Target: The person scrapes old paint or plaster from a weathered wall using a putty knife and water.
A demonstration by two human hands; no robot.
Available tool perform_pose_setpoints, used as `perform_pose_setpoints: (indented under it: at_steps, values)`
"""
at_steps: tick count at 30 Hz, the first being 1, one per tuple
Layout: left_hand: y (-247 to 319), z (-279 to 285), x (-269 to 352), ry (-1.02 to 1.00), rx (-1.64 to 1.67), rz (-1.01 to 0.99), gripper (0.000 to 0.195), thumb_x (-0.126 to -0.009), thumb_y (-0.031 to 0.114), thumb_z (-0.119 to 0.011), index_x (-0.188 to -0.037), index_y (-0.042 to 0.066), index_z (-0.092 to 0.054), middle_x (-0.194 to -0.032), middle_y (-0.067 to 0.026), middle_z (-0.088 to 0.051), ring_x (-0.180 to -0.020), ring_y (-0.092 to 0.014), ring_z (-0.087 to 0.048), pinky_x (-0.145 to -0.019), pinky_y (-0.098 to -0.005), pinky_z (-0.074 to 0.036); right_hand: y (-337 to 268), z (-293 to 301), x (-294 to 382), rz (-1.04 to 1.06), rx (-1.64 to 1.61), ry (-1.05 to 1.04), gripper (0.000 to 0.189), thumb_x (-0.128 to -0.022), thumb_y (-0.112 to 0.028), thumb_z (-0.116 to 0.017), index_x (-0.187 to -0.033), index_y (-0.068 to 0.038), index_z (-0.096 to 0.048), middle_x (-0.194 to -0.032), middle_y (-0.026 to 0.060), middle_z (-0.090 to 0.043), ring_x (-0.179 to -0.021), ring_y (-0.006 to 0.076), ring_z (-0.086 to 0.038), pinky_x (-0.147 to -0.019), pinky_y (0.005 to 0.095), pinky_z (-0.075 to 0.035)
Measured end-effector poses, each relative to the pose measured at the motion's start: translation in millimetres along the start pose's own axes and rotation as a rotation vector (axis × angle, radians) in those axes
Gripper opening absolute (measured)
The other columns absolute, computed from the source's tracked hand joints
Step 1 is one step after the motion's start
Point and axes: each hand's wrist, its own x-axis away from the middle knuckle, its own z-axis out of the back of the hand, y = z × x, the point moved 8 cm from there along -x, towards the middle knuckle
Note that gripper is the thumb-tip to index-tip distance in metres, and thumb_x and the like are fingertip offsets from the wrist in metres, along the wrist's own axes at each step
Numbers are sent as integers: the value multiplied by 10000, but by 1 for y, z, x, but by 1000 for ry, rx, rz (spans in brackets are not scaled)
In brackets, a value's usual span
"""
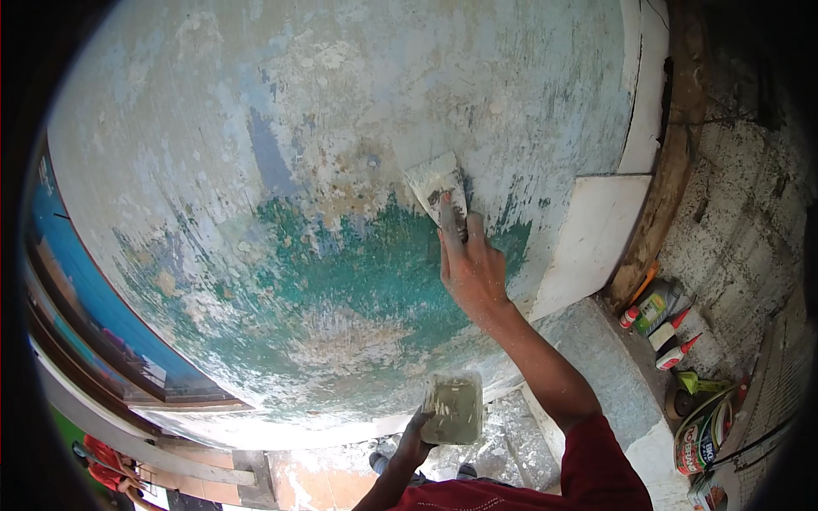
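My right hand [473, 262] grips a putty knife [438, 182] coated in pale filler, its wide blade resting against the wall [339, 83]. The index finger lies along the blade, and the handle is mostly hidden by the hand. Around the knife the wall is pale grey and blotchy; below it spreads a patch of worn green paint [358, 262]. Lower down, my left hand [414, 441] holds a rectangular plastic container [452, 409] by its left side. Greyish paste lies inside it, with smears on the rim.
At right a ledge holds several glue bottles [668, 332], a grey plastic bottle [658, 306] and a paint can [703, 441]. A white panel [591, 236] adjoins the wall. A window frame [192, 405] stands at left. Another person in red [102, 460] is at lower left.
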Motion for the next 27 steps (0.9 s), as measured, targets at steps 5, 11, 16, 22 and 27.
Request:
perform_pose_setpoints:
  at_steps: [5,11,16,22,27]
  values:
    - [3,8,1,31,-23,5,567,-939,283,-463,-1448,76,-322,-1321,-148,-518,-1168,-289,-577,-942,-442,-518,4,-12,27,20,121,-75,705,-815,-38,-630,-1455,-7,-335,-921,171,-487,-648,269,-628,-477,326,-548]
    - [4,27,4,85,-10,-1,594,-920,312,-502,-1435,65,-338,-1293,-146,-533,-1133,-274,-593,-927,-426,-524,-16,33,38,-70,-19,-259,689,-809,-22,-625,-1439,6,-348,-943,180,-504,-649,270,-654,-480,335,-549]
    - [0,6,-2,20,-35,29,584,-924,309,-499,-1434,69,-342,-1298,-143,-533,-1143,-269,-587,-922,-423,-526,-16,53,-27,-23,98,-178,664,-802,-26,-628,-1415,11,-375,-958,203,-521,-620,263,-659,-450,329,-532]
    - [-1,-3,-7,31,2,22,475,-980,243,-407,-1409,46,-359,-1301,-174,-525,-1161,-308,-571,-948,-475,-505,-15,29,15,-21,227,-318,690,-780,-31,-625,-1422,15,-374,-971,220,-532,-597,258,-661,-462,323,-536]
    - [7,0,-2,17,-13,11,551,-946,261,-464,-1445,73,-327,-1319,-140,-522,-1168,-277,-574,-951,-440,-516,-19,32,46,-67,12,-391,735,-768,-6,-645,-1443,-10,-356,-941,179,-508,-619,264,-654,-455,324,-533]
